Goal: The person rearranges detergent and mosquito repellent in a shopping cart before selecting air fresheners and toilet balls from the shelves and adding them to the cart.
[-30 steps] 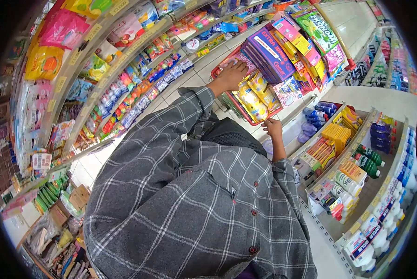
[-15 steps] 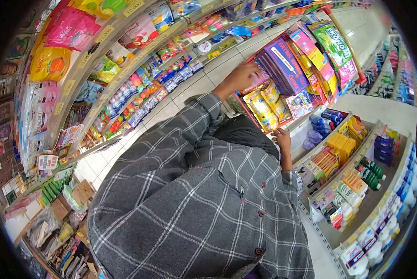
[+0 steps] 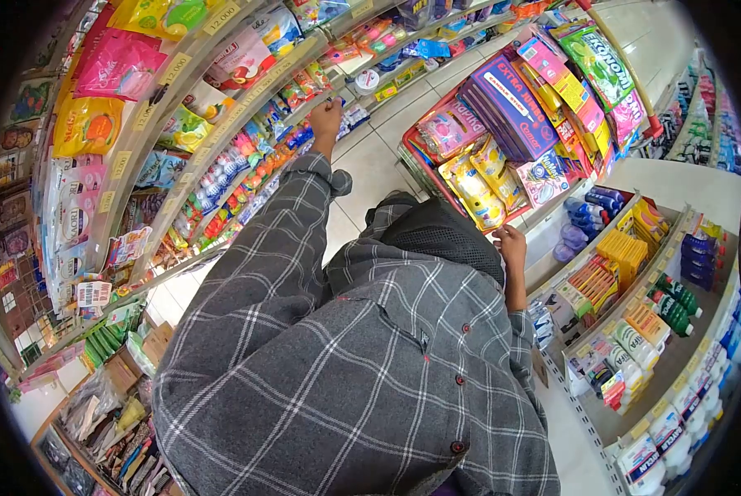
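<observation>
Closest to the camera is the person's grey checked shirt (image 3: 345, 372), filling the lower middle of the view, with a dark mesh bag (image 3: 440, 236) against the chest. The right hand (image 3: 512, 245) sits just beyond it, at the near edge of the red shopping basket (image 3: 416, 169); its fingers are curled at the rim, but whether that grip is clenched on the basket or only resting there cannot be told. The basket is packed with yellow snack packets (image 3: 478, 186), a pink pack (image 3: 446, 132) and a purple box (image 3: 515, 103). To the right, a low shelf (image 3: 635, 347) holds bottles and boxed goods.

Farther out, the left arm stretches in its checked sleeve to the shelf on the left. The left hand (image 3: 326, 117) is at the shelf edge (image 3: 246, 87), fingers bent against the rail among small packets (image 3: 304, 83); its grip is too small to judge as released or grasping. The tiled floor (image 3: 362, 169) lies between shelf and basket.
</observation>
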